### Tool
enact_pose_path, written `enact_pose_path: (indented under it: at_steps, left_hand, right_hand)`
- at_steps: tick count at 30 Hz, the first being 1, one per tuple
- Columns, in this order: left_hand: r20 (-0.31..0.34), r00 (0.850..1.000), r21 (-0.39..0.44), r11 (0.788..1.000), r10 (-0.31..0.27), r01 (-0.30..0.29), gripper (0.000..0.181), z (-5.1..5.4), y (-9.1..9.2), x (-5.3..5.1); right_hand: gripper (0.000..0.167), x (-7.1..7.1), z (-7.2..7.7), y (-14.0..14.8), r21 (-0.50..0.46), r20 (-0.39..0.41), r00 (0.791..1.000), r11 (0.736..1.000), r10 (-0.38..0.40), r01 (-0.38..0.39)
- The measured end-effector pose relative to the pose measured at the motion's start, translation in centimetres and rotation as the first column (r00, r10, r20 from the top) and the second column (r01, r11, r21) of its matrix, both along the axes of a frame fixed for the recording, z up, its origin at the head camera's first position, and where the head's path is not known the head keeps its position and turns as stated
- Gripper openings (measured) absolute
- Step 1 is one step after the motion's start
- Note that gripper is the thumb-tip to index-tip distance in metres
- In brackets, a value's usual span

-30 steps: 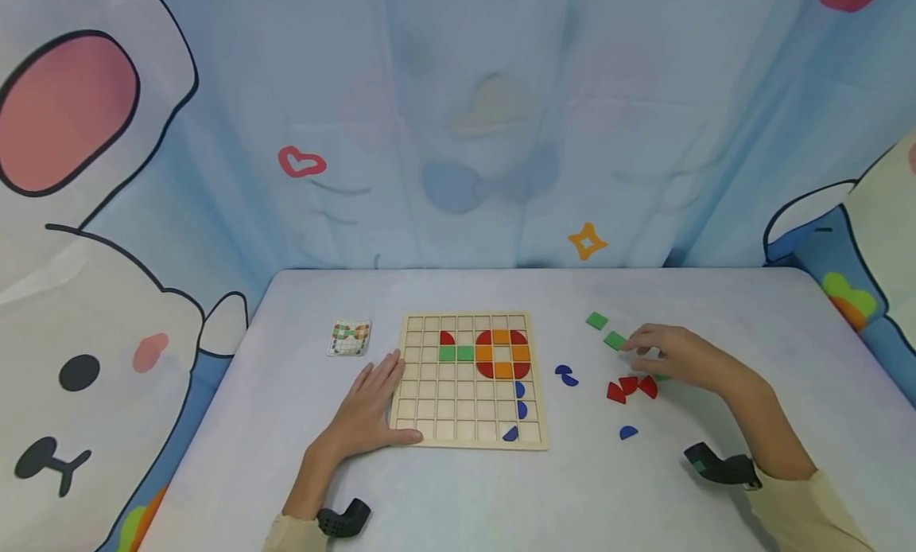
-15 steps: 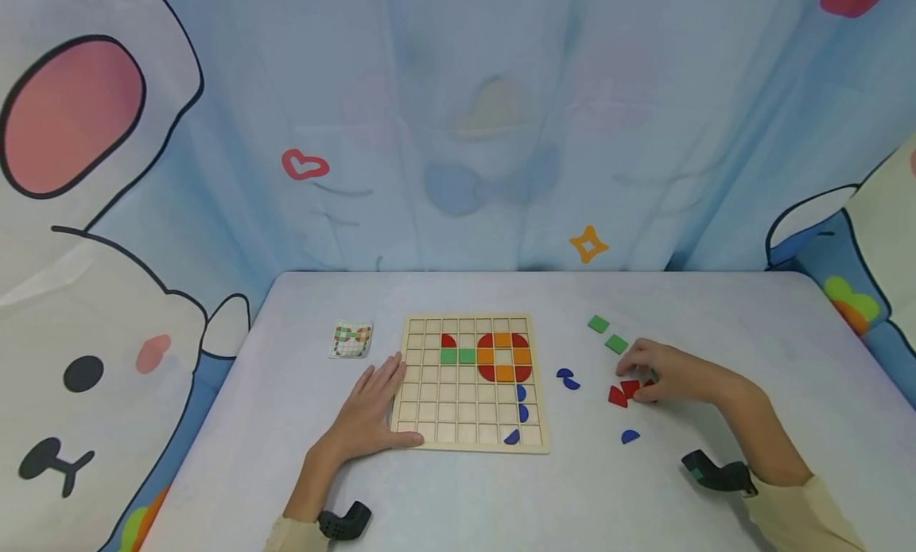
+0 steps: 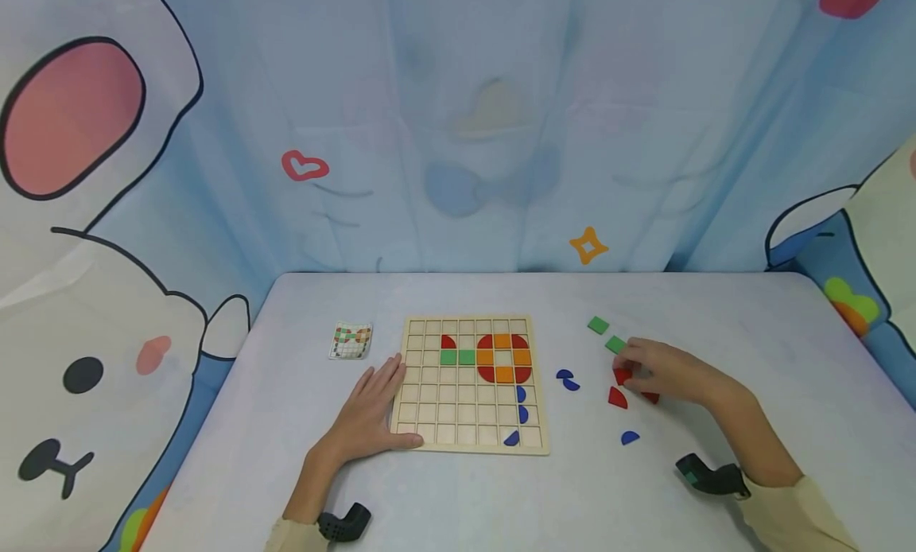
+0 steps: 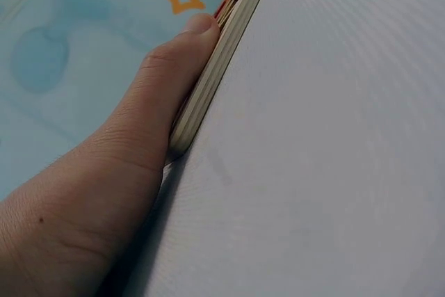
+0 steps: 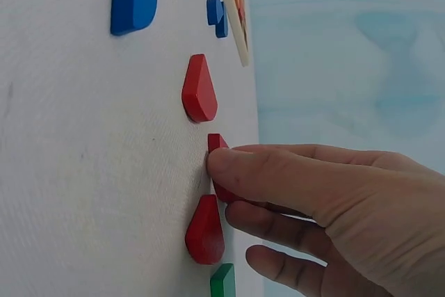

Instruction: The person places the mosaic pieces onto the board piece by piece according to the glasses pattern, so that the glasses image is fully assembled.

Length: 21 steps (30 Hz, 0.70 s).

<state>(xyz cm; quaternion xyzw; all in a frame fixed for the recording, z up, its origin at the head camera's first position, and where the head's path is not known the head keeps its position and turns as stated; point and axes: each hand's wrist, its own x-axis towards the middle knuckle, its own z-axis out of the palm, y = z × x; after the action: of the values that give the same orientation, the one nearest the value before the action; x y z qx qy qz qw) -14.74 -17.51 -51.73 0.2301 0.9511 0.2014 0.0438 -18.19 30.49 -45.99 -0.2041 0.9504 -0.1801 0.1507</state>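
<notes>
Right hand (image 3: 669,371): thumb and finger pinch a red piece (image 3: 621,375), right of the grid board (image 3: 465,414) | left hand (image 3: 368,409): fingers straight, touching its left edge | cells hold red-orange ring (image 3: 485,354), red quarter (image 3: 448,342), two green squares (image 3: 467,357), three blue half-discs (image 3: 523,414)

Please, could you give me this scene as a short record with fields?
Left hand: rests at the left side of the wooden board
Right hand: pinches a red piece
On board: four orange squares, two green squares, five red quarter-rounds, three blue half-rounds
Loose on table: two other red pieces, green pieces, three blue pieces
Card: left of the board
</notes>
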Motion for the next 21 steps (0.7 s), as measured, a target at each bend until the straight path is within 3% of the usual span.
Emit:
enact_pose_path:
  at_steps: [14, 18, 21]
  left_hand:
    - [-0.006, 1.0, 0.005, 1.0, 0.002, -0.001, 0.118, 0.0, 0.0, 0.1]
    - [-0.008, 1.0, -0.004, 1.0, 0.0, 0.0, 0.118, 0.0, 0.0, 0.1]
    - [-0.006, 1.0, -0.007, 1.0, -0.003, 0.003, 0.118, 0.1, 0.0, 0.0]
  right_hand:
    - [0.026, 0.0, 0.0, -0.5, 0.041, -0.045, 0.999, 0.999, -0.013, 0.014]
    - [0.029, 0.1, 0.5, -1.1, 0.042, -0.155, 0.985, 0.996, -0.07, 0.077]
    - [0.03, 0.2, 0.8, -1.9, 0.003, -0.276, 0.956, 0.995, -0.098, 0.103]
